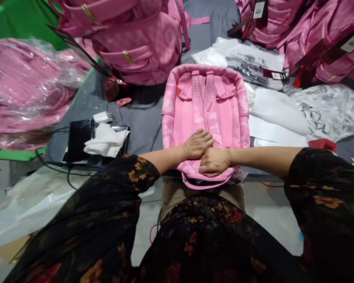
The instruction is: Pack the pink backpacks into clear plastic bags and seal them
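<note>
Left hand (198,143) and right hand (214,161) touching, fingers curled down on the 6 o'clock end of the pink fabric backpack (206,106), actual grip can't tell, backpack straps-up on grey tabletop (141,118), crumpled white cloth (106,141) at 9 o'clock.

White charger (104,116) beside crumpled cloth (106,142) (over black device (77,139))

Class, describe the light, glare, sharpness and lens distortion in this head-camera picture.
Head view: soft, even light, faint shadows; glare streaks on the plastic-wrapped bags; the pink backpack, left hand and right hand are sharp at the centre; the wide lens bends and stretches the edges.
</note>
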`<state>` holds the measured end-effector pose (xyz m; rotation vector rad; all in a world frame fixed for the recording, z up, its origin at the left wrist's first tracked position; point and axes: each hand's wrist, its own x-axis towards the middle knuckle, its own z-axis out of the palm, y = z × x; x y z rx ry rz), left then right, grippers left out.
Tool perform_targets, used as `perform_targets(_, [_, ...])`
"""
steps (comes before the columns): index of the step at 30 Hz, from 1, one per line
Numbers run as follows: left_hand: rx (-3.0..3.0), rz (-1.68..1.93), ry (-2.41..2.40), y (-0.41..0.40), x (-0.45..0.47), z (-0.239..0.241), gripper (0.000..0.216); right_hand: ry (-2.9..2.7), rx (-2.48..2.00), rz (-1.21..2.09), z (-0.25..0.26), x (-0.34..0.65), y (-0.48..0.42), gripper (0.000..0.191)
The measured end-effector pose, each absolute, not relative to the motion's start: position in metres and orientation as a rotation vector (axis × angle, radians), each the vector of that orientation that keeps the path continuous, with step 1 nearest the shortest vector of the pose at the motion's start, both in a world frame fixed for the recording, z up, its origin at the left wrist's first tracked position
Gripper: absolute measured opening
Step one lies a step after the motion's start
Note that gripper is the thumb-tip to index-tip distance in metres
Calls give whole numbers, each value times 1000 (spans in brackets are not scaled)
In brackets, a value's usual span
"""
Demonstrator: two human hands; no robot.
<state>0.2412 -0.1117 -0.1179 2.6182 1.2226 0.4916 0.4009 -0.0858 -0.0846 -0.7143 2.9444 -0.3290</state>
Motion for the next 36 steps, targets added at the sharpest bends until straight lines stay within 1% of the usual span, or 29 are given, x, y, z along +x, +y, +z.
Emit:
perform_targets(2, [2667,552,1392,-110,236,-129,25,3044,-660,-331,-103,397,-74,29])
perform_targets(4, [2595,591,1576,-105,235,-134,28,3133,-546,-273,-115,394,-65,30])
perform_targets(8, [2381,598,1840,-104,244,-129,46,3256,-389,-97,-120,398,-75,28])
perform_targets(12, [2340,428,1827,-140,259,-125,63,3355,-511,33,-108,413,-112,29])
perform_targets(14, [2386,402,1759,-168,265,-128,72,3404,-502,102,-98,416,-115,26])
perform_targets(16, [2444,408,1672,-191,266,-129,75,3464,-213,177,-84,414,-97,25])
perform_targets(18, [2473,410,1617,-200,262,-124,73,3465,341,207,-74,408,-64,32])
perform_targets(20, [2449,376,1583,-189,255,-111,67,3329,864,170,-72,402,-30,42])
perform_targets(21, [2419,344,1565,-177,250,-102,65,3238,1034,145,-75,399,-16,46])
perform_targets(22, [2391,313,1558,-161,246,-94,61,3166,1103,120,-80,396,-7,48])
perform_targets(23, [2376,298,1572,-144,243,-86,59,3121,1084,90,-86,393,0,48])
perform_targets(25, [2381,325,1683,-108,238,-78,59,3090,931,-6,-95,389,8,42])
perform_targets(27, [2372,414,1864,-82,237,-82,70,3083,813,-103,-95,390,19,32])
perform_targets(29, [2309,474,1973,-69,239,-95,84,3091,889,-195,-83,395,42,28])
perform_targets(30, [2279,482,1987,-68,239,-103,85,3105,973,-219,-75,400,58,28])
perform_targets(32, [2250,479,1972,-71,240,-114,82,3135,1248,-271,-57,413,99,31])
perform_targets(33, [2246,476,1964,-73,241,-117,78,3121,1458,-336,-51,420,120,31])
perform_targets(35, [2240,485,1970,-78,240,-119,72,2997,1881,-502,-47,430,159,28])
perform_targets(36, [2242,493,1976,-79,239,-118,71,2908,2043,-598,-50,433,175,23])
